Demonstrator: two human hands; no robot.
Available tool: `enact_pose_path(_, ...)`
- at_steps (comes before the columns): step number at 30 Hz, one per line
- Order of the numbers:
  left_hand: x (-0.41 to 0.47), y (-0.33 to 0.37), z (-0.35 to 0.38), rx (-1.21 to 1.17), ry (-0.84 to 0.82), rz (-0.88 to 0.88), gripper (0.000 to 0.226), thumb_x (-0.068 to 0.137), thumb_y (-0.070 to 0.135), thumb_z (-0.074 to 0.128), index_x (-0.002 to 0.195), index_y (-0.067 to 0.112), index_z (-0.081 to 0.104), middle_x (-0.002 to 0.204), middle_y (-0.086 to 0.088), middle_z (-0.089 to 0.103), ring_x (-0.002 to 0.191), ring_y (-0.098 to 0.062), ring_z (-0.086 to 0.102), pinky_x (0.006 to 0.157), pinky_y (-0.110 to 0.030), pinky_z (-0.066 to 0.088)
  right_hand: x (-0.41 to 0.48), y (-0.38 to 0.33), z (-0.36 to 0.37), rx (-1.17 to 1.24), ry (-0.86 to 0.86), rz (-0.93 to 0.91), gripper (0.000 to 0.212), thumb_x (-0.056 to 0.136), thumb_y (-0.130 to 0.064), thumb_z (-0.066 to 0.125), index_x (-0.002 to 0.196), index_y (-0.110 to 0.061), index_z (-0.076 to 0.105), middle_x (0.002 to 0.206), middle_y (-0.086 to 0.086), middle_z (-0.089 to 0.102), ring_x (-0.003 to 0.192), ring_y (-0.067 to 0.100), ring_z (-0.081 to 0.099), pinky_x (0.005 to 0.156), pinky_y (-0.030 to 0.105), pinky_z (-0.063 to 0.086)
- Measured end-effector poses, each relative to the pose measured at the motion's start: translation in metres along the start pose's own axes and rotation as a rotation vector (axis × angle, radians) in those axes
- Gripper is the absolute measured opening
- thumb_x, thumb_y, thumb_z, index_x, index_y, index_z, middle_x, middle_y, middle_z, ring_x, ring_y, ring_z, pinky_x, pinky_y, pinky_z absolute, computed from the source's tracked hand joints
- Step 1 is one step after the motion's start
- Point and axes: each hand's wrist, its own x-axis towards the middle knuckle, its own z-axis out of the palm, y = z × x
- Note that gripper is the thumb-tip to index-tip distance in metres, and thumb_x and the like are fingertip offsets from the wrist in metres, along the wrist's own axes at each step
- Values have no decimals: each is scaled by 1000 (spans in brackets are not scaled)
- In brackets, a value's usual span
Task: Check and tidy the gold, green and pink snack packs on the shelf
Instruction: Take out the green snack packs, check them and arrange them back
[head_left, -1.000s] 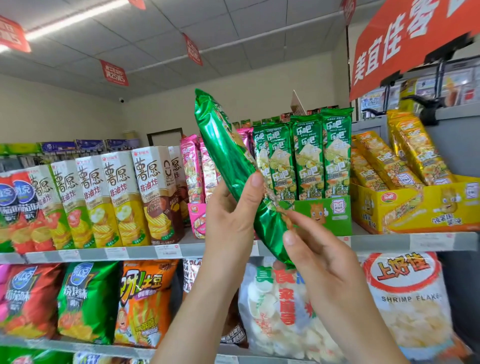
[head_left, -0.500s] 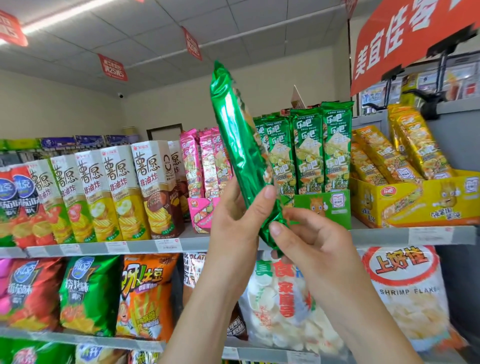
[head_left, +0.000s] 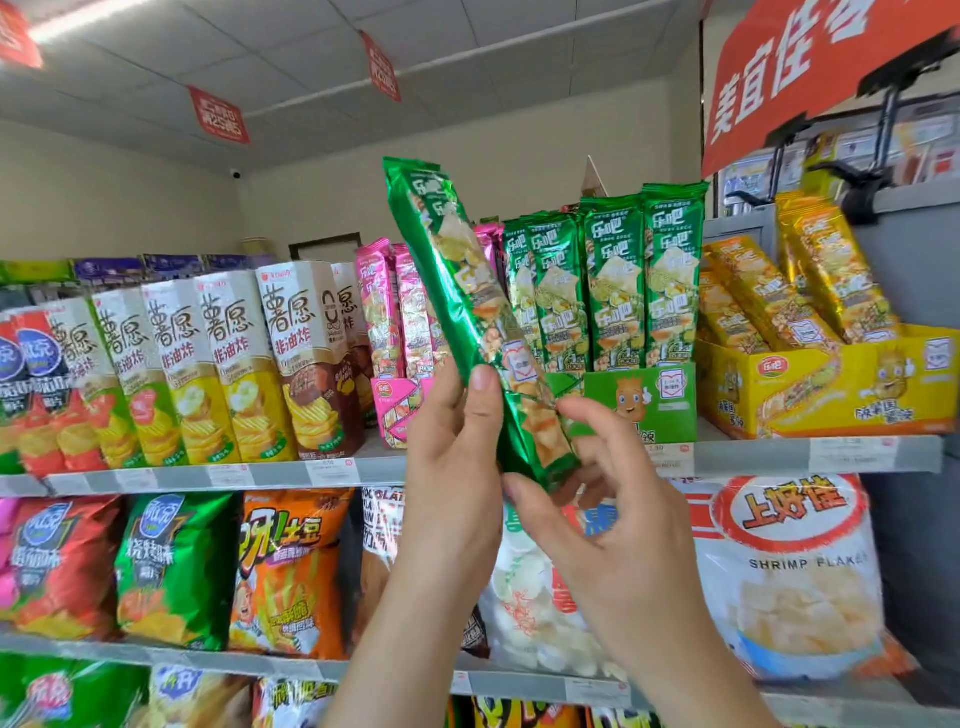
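Now the check is under way: the left hand (head_left: 457, 467) grips the green pack (head_left: 457, 270) low down, thumb across its front, top tilted toward 11 o'clock, off the shelf (head_left: 779, 457). The right hand (head_left: 613, 535) pinches its bottom end, fingers loosely curled. Next, probably, it goes upright into the green box (head_left: 639, 400) at 2 o'clock, between the pink packs (head_left: 379, 312) and gold packs (head_left: 831, 275). Red signs (head_left: 218, 114) hang from the ceiling (head_left: 130, 62).

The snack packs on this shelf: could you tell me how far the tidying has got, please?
Looks done: the other green foil packs stand upright in their green tray. In hand: one green foil pack, gripped by the left hand with the right hand pinching its lower end. Left: returning it, then the gold foil packs leaning in the yellow box; the pink packs are partly hidden.
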Motion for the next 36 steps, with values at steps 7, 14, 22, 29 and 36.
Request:
enact_pose_path(7,-9,7,-12,-79,-76,-136,44,85,39,55,126,22,60,117,7,71,103,-12,69,80,-32,58,8,-4,-11,241,-91,80,37,81,-61,58,115,-46,61,95,-12,66,93,4,62,73,22,52)
enact_pose_path(14,-32,-6,-22,23,-145,-129,15,89,42,58,102,38,65,85,5,69,72,-16,63,61,-30,48,44,-9,-15,506,-200,152,52,83,-31,68,131,-32,49,97,-4,76,96,8,70,82,22,55)
enact_pose_path(22,-46,-3,-34,396,-243,71,50,82,49,60,129,55,43,125,51,44,121,26,36,86,2,37,42,-2,-4,476,-84,58,62,77,-26,77,133,-34,50,85,-10,72,89,10,69,79,20,52)
enact_pose_path(29,-63,-14,-30,537,-404,165,63,97,25,53,138,61,22,125,58,33,118,32,30,89,8,25,67,-14,0,495,7,77,52,90,-41,52,138,-51,36,126,-35,55,123,-10,49,110,27,37)
enact_pose_path(36,-62,-21,-28,461,-324,134,48,86,48,59,129,52,38,77,17,52,66,-2,50,62,-15,44,62,-24,10,391,105,124,14,101,-43,41,93,-53,46,80,-65,40,86,-43,36,68,-13,26)
